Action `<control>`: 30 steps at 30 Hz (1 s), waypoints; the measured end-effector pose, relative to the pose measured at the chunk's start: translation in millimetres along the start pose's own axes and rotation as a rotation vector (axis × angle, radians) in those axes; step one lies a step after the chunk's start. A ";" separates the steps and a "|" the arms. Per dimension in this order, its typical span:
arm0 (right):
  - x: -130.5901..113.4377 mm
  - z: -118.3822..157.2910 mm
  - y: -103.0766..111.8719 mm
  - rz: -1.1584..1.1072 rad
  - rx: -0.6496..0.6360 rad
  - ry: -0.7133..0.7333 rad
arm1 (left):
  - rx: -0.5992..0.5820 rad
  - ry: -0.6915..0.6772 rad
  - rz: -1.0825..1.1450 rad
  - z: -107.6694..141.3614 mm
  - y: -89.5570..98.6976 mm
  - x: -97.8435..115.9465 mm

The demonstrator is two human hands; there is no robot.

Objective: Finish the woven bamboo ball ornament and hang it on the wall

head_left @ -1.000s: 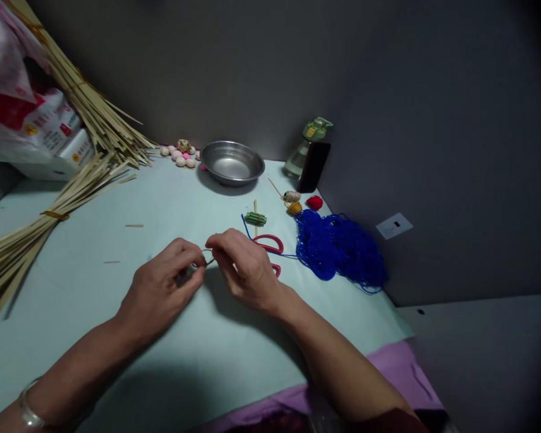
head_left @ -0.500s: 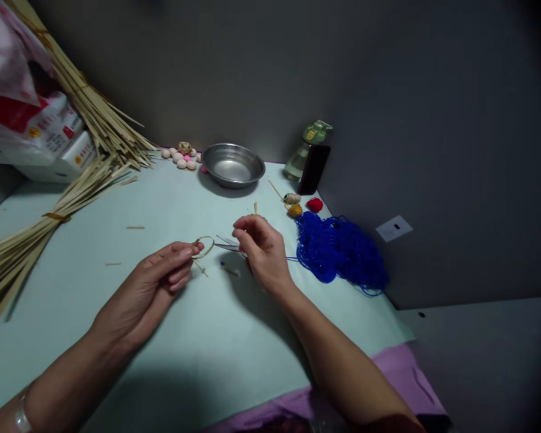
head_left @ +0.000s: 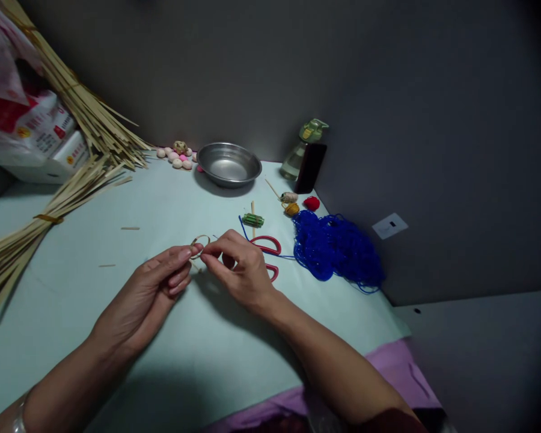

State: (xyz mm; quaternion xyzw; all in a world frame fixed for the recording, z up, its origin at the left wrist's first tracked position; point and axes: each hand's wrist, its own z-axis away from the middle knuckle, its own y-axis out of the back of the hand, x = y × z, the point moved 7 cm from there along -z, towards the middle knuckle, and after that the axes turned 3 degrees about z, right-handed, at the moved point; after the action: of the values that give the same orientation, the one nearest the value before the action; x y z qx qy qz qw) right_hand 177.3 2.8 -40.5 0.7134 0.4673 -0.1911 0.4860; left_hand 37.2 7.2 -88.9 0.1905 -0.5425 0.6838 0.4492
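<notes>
A small straw ring (head_left: 208, 239) is pinched between the thumb and fingers of my left hand (head_left: 165, 273). My right hand (head_left: 238, 264) has its thumb and forefinger closed at the near right side of this ring, and the fingertips meet its edge. Behind the right hand lie scissors with red handles (head_left: 274, 243); their blades are mostly covered by the hand. Beyond them a small green bundle (head_left: 253, 220) rests across a thin straw piece. A loose end of blue cord runs beside the scissors from a large tangled heap of blue cord (head_left: 338, 252).
A metal bowl (head_left: 229, 165) stands at the back, with several pale egg-shaped pieces (head_left: 175, 157) to its left. Straw bundles (head_left: 58, 207) and packs of tissue (head_left: 45, 135) fill the left. A bottle (head_left: 293, 162), a phone (head_left: 311, 168) and yarn balls (head_left: 311, 203) sit back right.
My right hand has moved left from over the scissors to the straw ring, uncovering the red handles and the green bundle. The left hand keeps its hold on the ring.
</notes>
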 end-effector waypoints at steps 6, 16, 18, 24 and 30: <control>9.4 -3.5 -3.1 -0.341 -0.081 -0.266 | 0.036 -0.018 -0.060 -2.1 7.3 -1.1; 29.3 5.0 -26.8 -0.977 -0.183 -0.659 | 0.065 -0.068 -0.120 -1.7 10.6 2.1; 31.0 5.4 -26.9 -0.966 -0.203 -0.655 | 0.084 -0.076 -0.137 -2.1 11.1 2.4; 27.2 3.4 -19.4 -0.578 -0.264 -0.509 | 0.114 -0.107 -0.228 -0.1 11.1 5.6; -4.0 -3.6 2.9 -0.133 -0.064 -0.070 | 0.075 -0.153 -0.347 -1.7 9.4 4.6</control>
State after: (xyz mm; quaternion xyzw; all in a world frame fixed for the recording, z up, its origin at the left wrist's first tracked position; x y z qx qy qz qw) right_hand 177.1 3.7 -34.5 0.6578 0.5021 -0.2328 0.5108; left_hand 27.4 10.5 -91.4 0.3493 -0.5084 0.5991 0.5105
